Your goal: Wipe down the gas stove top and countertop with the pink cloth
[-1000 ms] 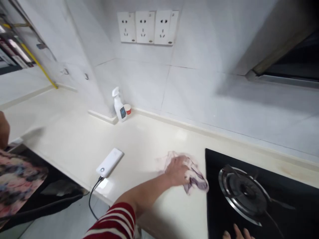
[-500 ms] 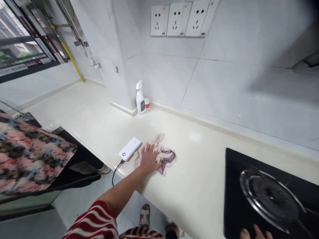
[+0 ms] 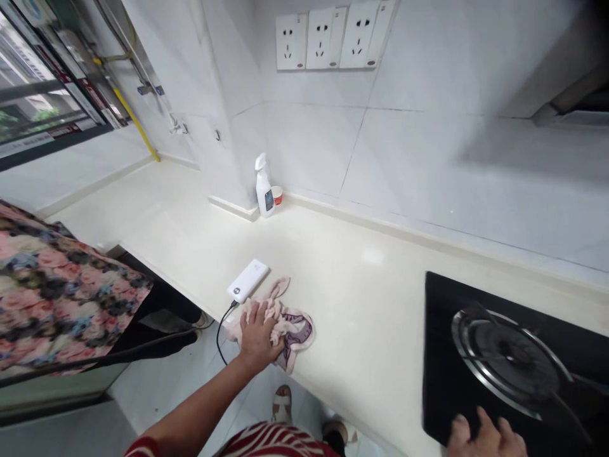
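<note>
My left hand (image 3: 259, 341) presses down on a bunched pink cloth (image 3: 299, 327) with a purple pattern, its fingers curled over the folds. Part of the cloth lies at the front edge of the cream countertop (image 3: 352, 304). Just beyond my fingers is a white power bank (image 3: 248, 280) with a black cable plugged into its near end. At the bottom right, my right hand (image 3: 485, 438) rests at the front of the black gas stove (image 3: 440, 355), fingers apart and holding nothing that I can see.
A white spray bottle (image 3: 264, 190) and a small red-and-white cup (image 3: 276, 195) stand by the wall corner. Wall sockets (image 3: 328, 39) are above. Someone in a floral garment (image 3: 71, 285) stands at the left. The stove's burner (image 3: 514, 362) lies to the right.
My left hand has drawn the cloth back towards the counter's front edge and a little left. My right hand shows more over the stove's front. The view has shifted slightly.
</note>
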`<state>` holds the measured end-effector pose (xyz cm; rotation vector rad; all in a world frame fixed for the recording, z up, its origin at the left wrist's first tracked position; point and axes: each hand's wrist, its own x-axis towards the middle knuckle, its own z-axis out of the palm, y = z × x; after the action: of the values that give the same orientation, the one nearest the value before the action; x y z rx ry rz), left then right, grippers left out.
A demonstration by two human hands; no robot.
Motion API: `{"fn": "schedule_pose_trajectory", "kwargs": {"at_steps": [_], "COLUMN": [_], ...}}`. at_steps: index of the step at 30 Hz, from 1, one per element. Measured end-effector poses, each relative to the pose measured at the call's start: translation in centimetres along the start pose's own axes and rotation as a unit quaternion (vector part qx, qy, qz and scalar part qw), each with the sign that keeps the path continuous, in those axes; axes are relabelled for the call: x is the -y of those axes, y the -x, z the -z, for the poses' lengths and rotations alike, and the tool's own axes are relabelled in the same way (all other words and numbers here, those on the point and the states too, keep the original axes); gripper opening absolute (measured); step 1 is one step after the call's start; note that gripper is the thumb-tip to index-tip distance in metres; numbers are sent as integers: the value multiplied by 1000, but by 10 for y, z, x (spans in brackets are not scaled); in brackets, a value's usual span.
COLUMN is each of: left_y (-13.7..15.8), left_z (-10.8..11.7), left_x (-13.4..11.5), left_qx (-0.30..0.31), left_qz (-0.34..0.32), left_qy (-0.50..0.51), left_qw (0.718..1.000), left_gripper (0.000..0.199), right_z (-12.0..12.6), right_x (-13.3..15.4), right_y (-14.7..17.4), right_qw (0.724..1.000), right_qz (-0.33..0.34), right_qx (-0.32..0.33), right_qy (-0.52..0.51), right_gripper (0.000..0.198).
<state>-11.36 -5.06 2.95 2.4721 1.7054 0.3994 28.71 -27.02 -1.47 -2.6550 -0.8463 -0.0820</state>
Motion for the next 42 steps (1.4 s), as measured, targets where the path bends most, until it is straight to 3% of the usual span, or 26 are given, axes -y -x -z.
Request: {"fn": "schedule_pose_trajectory", "kwargs": {"at_steps": [3, 7, 11, 14, 17, 22, 26, 28, 30, 33, 37, 39, 42], "left_y": [-22, -78, -139, -160, -146, -63, 5, 25, 33, 25, -4, -18, -33], "left_z": [-7, -19, -32, -42, -49, -48, -35, -27, -19, -9, -2, -1, -2], "left_x": [-17, -47, -85, -119, -157, -196, -174, -148, -117, -67, -17, -9, -20], "left_qx": [1, 17, 22, 41, 61, 105, 124, 129, 121, 85, 12, -16, -46], "left_qz": [18, 14, 30, 14, -51, -230, -340, -340, -286, -190, -91, -49, 11], "left_qy": [-10, -1, 15, 35, 54, 72, 90, 98, 92, 49, -16, -31, -40], "left_qw": [1000, 1000, 999, 998, 995, 965, 928, 926, 946, 977, 996, 998, 998], "left_gripper": [47, 59, 72, 72, 68, 65, 60, 61, 62, 55, 52, 49, 47], "right_z": [0, 1, 1, 1, 1, -1, -3, -4, -4, -4, -4, -5, -5], "right_x": [2, 5, 4, 3, 4, 2, 0, 0, 3, 8, 14, 15, 16], "right_y": [3, 7, 6, 5, 5, 5, 4, 4, 4, 3, -1, -3, -5], "right_qw": [1000, 999, 999, 1000, 999, 999, 999, 999, 998, 998, 998, 998, 998], "right_qz": [5, 13, 16, 14, 12, 12, 12, 18, 24, 27, 23, 23, 25], "right_qx": [-21, -41, -36, -27, -31, -31, -37, -44, -50, -57, -57, -55, -52], "right_qy": [0, 4, 4, 8, 6, 0, -5, -10, -12, -9, 6, 14, 18], "right_gripper": [60, 60, 59, 58, 57, 55, 56, 57, 57, 56, 54, 54, 54]}}
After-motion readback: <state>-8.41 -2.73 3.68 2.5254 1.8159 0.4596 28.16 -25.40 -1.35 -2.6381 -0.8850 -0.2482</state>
